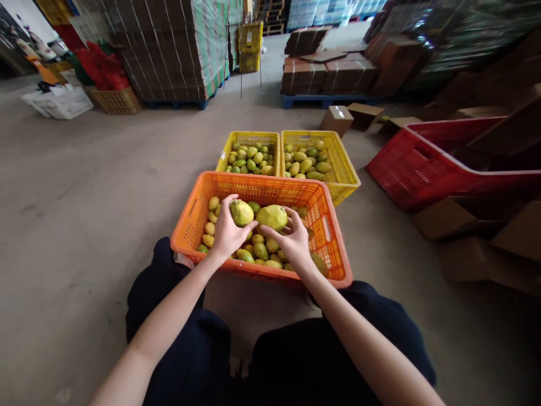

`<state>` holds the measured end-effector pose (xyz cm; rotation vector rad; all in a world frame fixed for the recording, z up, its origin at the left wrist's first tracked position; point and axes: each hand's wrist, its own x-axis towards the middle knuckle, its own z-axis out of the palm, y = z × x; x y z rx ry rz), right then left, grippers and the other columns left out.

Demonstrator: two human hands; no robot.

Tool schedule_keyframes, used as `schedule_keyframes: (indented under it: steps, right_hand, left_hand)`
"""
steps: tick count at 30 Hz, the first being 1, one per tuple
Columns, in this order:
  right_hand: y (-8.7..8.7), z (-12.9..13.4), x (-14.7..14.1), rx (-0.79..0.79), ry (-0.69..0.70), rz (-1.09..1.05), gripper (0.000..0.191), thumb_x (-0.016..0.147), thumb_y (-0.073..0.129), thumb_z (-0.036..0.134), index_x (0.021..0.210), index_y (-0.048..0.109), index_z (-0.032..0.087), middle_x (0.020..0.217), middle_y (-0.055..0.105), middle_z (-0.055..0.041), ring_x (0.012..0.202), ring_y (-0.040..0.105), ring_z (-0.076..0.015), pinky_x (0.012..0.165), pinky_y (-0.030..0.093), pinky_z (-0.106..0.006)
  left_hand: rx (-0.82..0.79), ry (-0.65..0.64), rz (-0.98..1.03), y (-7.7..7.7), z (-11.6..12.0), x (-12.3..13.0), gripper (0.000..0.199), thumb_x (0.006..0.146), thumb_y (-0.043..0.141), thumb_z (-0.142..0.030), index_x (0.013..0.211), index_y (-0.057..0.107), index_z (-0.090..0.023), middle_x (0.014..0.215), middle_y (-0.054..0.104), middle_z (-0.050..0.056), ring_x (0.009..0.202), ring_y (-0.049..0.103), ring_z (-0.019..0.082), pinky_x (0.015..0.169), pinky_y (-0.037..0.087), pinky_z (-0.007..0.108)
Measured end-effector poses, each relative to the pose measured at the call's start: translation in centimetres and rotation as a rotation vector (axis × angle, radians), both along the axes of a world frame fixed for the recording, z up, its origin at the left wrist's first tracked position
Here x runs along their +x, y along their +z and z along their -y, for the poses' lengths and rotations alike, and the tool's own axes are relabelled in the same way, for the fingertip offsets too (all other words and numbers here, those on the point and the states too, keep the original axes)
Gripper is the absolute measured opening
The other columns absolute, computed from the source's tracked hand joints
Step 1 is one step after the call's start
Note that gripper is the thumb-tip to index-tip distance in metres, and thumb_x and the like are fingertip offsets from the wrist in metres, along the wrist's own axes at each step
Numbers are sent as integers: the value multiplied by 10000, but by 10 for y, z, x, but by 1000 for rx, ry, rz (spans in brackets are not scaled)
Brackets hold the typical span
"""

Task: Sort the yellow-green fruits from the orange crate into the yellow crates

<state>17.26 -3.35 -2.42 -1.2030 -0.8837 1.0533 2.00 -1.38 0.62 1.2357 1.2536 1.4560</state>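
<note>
My left hand [227, 228] is closed around a yellow-green papaya [242, 213], its thumb along the lower side. A second, yellower papaya [271, 217] is gripped in my right hand [295, 238], thumb beneath and fingers at its right end. Both fruits are held close together above an orange crate [262, 181] with perforated sides. Inside it lie several more green and yellow papayas [260, 250], partly hidden by my hands and wrists. The crate stands on the floor between my knees.
Beyond the orange crate stand a left yellow crate [253, 135] and a right yellow crate [344, 163], both holding papayas. A red bin [406, 169] and open cardboard boxes [477, 254] are at the right. Farther back, cartons [329, 76] sit on a blue pallet [304, 102].
</note>
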Motion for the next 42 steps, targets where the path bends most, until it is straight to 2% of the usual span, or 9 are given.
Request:
schedule_keyframes:
  steps: [5,9,13,18,23,29,33,37,42]
  right_hand:
    - [-2,5,2,365,-48,531,528,664,780,231,1151,584,281,1281,606,-86,1223,553,-299,1014,480,-485]
    - [-8,6,6,559,-128,741,492,730,698,178,1180,531,286,1285,591,-114,1216,563,-297,985,495,-508]
    - [-9,7,7,563,-154,777,459,744,667,168,1164,529,291,1281,591,-109,1210,572,-297,1012,470,-527]
    - [2,10,5,450,-108,534,516,656,774,212,1123,566,279,1262,609,-98,1209,563,-307,971,504,-498]
    - [15,7,7,183,-27,21,646,527,871,193,1085,559,284,1037,677,-14,920,678,-203,784,580,-315]
    - [16,-3,9,-264,232,-437,286,767,706,346,981,578,207,754,720,-28,559,690,-182,412,561,-244]
    - [17,-6,6,-471,344,-603,312,922,499,370,1070,603,116,681,730,-94,425,655,-173,376,546,-229]
    - [18,-5,8,-504,370,-721,384,953,425,409,1042,636,101,647,726,-97,428,653,-173,406,560,-236]
    - [16,-5,13,-346,362,-795,252,856,546,330,940,669,127,675,732,-82,561,692,-207,480,581,-275]
  left_hand:
    - [38,-98,-42,3,5,-1,484,587,789,-14,989,617,-222,1177,602,73,1260,502,242,1091,367,318]
    - [108,-191,-90,0,6,-4,406,647,747,-22,978,633,-227,1225,603,91,1267,504,241,1129,336,361]
    - [31,-190,-50,3,7,-4,371,649,736,-17,949,650,-219,1242,606,107,1294,490,257,1110,373,375]
    - [-45,-168,57,6,10,-3,465,608,790,-21,1000,646,-224,1254,607,83,1326,468,246,1072,422,306]
    - [-217,-167,344,2,4,-5,501,580,852,-99,1011,629,-225,1095,670,44,1195,585,241,891,539,237]
    - [-737,-262,706,-3,-10,-7,349,826,688,-420,1003,624,-126,831,699,84,673,701,177,547,593,229]
    - [-987,-234,827,-7,-15,-7,434,880,579,-528,1006,616,-115,674,656,52,508,657,136,445,554,176]
    - [-981,-282,818,-4,-13,-6,401,908,542,-503,959,613,-112,660,646,62,515,661,149,451,557,185]
    - [-760,-332,838,4,-8,-8,195,927,527,-260,1039,592,-114,851,694,89,725,704,185,640,619,283]
